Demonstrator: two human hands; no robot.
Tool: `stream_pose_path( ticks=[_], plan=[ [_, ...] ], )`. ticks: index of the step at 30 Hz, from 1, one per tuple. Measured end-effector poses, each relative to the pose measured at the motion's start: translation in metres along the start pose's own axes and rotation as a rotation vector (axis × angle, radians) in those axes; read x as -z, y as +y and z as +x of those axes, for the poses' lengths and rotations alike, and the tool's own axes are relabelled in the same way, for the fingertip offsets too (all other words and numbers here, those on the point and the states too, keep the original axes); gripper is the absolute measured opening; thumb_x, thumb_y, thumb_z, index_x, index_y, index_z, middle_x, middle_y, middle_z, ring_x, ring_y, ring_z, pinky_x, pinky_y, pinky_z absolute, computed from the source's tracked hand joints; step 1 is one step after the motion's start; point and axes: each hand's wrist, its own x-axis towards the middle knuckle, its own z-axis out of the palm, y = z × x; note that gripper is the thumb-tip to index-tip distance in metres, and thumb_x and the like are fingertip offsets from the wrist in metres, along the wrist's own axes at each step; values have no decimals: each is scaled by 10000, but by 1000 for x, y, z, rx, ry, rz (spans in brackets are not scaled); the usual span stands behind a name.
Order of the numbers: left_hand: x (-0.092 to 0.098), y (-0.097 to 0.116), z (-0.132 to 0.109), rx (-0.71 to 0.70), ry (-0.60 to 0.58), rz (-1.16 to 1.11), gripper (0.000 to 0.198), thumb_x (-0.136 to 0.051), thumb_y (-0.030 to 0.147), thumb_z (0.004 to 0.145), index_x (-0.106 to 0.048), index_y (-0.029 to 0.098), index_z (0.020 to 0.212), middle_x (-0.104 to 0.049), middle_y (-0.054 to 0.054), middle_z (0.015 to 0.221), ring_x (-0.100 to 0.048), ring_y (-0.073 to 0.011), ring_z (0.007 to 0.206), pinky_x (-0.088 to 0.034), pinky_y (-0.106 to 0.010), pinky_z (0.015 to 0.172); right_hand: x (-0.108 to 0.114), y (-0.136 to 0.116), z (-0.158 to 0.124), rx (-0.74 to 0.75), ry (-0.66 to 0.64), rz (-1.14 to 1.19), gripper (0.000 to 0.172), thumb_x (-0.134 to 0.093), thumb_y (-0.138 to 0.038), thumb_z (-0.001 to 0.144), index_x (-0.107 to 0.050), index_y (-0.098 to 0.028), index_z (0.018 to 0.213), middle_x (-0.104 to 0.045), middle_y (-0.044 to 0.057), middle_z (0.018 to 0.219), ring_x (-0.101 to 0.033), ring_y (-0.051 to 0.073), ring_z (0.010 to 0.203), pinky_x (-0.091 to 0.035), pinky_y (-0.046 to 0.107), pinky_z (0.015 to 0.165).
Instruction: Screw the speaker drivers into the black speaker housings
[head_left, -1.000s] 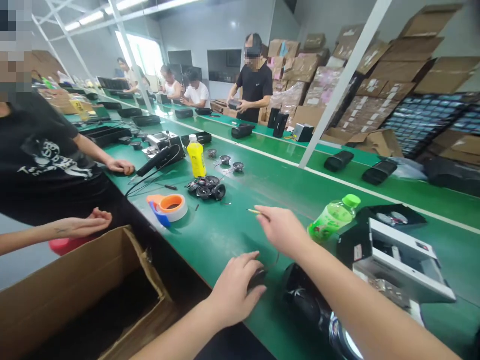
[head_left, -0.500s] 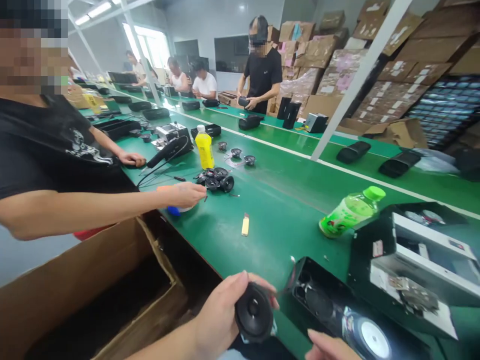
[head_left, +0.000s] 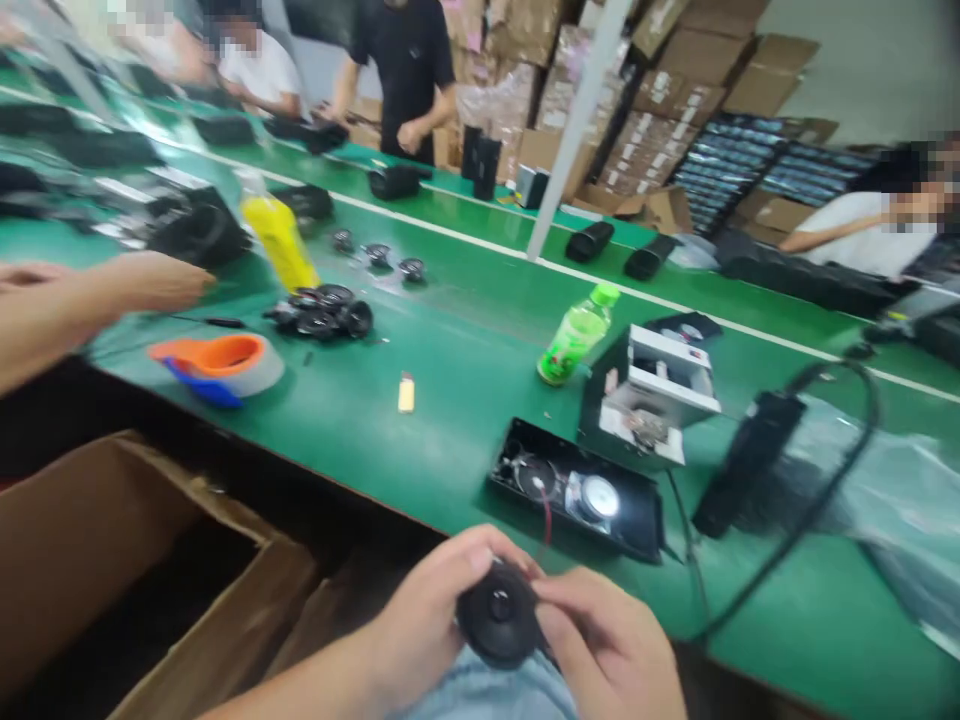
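Observation:
My left hand (head_left: 431, 590) is closed around a small round black speaker driver (head_left: 496, 630), its cone facing me, above my lap. My right hand (head_left: 615, 635) pinches at the driver's right edge; what lies between those fingertips is partly hidden. A red wire (head_left: 547, 515) runs from an open black speaker box (head_left: 630, 515) toward my hands. Inside that box sit a dark round part (head_left: 531, 475) and a driver with a bright white disc (head_left: 600, 497). The box rests on the green bench (head_left: 450, 460) just beyond my hands.
A black-and-white metal unit (head_left: 671, 370) and a green-capped bottle (head_left: 576, 335) stand behind the box. Further left are a yellow lighter (head_left: 406, 394), a tape roll (head_left: 232, 368), piled drivers (head_left: 322, 312) and a yellow bottle (head_left: 279, 235). A cardboard box (head_left: 75, 530) stands lower left. A co-worker's arm (head_left: 97, 295) reaches in.
My view has swung right. My right hand has come from beside the speaker box to the driver's edge, while my left still holds the driver. The co-worker's hand has left the tape roll.

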Motion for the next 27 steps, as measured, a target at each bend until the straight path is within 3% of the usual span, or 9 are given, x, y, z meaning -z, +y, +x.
stream_pose_path(
  ticks=[3,6,10,15,20,27],
  plan=[
    [-1,10,-2,51,31,27,411,-728,576,1004,-821,179,1050,-773,-80,1073,-697,-189,943,-575,-293,867,-4,-5,5,-103,11,20,199,-656,-286,1028,-826,-238,935,-808,20,747,-765,146,605,-621,217,565],
    [-5,12,1,72,81,99,464,-692,616,1011,-803,166,1027,-751,-84,1018,-673,-196,865,-580,-312,790,-5,-1,6,-136,19,62,172,-672,-300,1013,-812,-201,1000,-804,38,778,-751,145,633,-624,229,589],
    [-10,7,7,75,136,221,490,-742,645,967,-795,161,1022,-753,-84,994,-658,-199,911,-552,-286,814,5,5,4,-97,59,78,121,-724,-257,985,-805,-210,1062,-767,17,786,-706,129,652,-605,239,620],
    [-12,1,19,86,66,423,460,-700,638,1013,-784,188,1067,-757,-66,1037,-655,-212,972,-526,-291,857,19,13,8,-55,9,-7,235,-741,-246,996,-808,-261,1221,-729,5,844,-665,121,688,-554,235,606],
    [-15,-5,26,-3,48,581,413,-610,602,1083,-756,215,1099,-740,-60,1109,-660,-236,1072,-529,-335,969,21,16,14,-42,0,-111,111,-694,-193,1010,-797,-218,975,-662,2,791,-635,109,674,-510,232,596],
    [-26,-12,27,-182,186,625,467,-656,660,1040,-741,202,1050,-753,-80,1054,-697,-230,1010,-588,-358,940,11,11,18,164,147,-233,94,-715,-123,950,-771,-198,959,-699,10,712,-654,117,572,-518,238,523]
  ],
)
